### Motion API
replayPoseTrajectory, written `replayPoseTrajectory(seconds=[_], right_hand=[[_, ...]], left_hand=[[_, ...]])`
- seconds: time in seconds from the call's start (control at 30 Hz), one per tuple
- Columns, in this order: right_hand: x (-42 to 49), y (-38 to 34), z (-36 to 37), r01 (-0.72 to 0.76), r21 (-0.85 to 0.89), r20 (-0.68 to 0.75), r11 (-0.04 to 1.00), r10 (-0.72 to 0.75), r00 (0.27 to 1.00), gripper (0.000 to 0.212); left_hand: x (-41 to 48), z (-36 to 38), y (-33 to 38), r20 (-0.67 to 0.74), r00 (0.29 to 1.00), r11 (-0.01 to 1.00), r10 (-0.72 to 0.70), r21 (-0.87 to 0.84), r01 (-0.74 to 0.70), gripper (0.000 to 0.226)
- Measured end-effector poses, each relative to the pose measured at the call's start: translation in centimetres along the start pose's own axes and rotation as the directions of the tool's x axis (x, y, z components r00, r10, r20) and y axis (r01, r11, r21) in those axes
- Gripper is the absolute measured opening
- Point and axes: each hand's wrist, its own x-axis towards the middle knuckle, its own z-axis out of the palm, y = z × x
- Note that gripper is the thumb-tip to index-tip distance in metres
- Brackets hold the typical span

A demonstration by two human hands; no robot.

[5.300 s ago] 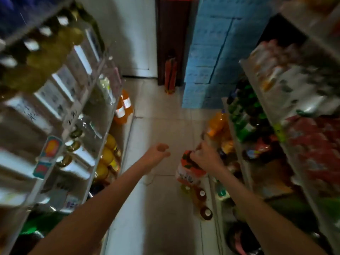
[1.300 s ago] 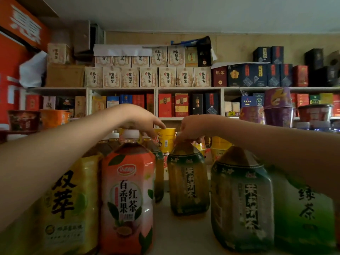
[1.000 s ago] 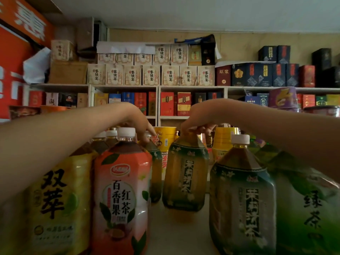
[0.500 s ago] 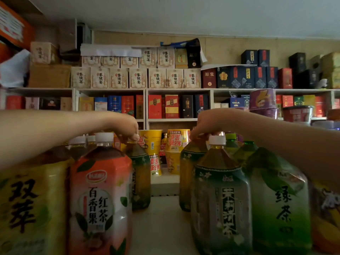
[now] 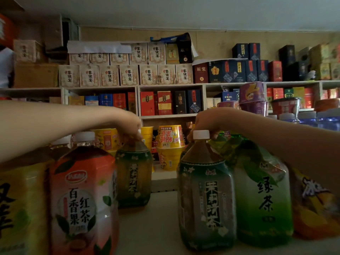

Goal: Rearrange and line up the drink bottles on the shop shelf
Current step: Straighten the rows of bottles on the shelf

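Your left hand [image 5: 131, 126] pinches the neck of the rear jasmine-tea bottle [image 5: 133, 173]. Your right hand [image 5: 207, 120] curls over a second bottle [image 5: 182, 153], mostly hidden behind the front jasmine-tea bottle [image 5: 206, 196]. Slide both upright along the shelf [image 5: 147, 227], squaring each row.

Pale shelf [image 5: 158, 225] under tea bottles [image 5: 206, 199]

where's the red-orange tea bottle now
Head view, front left: the red-orange tea bottle stands right of the yellow bottle, nearer than the dark tea bottle the left hand grips.
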Motion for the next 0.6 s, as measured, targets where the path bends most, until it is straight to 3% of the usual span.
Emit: replayPoseTrajectory(seconds=[0.17,0.43,0.6], right_hand=[[-0.4,0.1,0.3,0.076,0.059,-0.027,0.995,-0.074,0.997,0.019],[-1.4,0.8,0.2,0.104,0.027,-0.018,0.994,-0.104,0.994,0.024],[-1.0,0.2,0.3,0.17,-0.05,-0.018,0.984,-0.171,0.985,0.024]], left_hand=[[0.7,-2.5,3.8,-0.078,0.995,0.982,0.062,-0.176,-0.075,0.023],[1.9,-2.7,6.5,-0.117,0.993,0.974,-0.02,-0.226,-0.007,0.022],[3.1,-2.8,7.4,-0.211,0.976,0.974,-0.062,-0.226,0.013,0.024]])
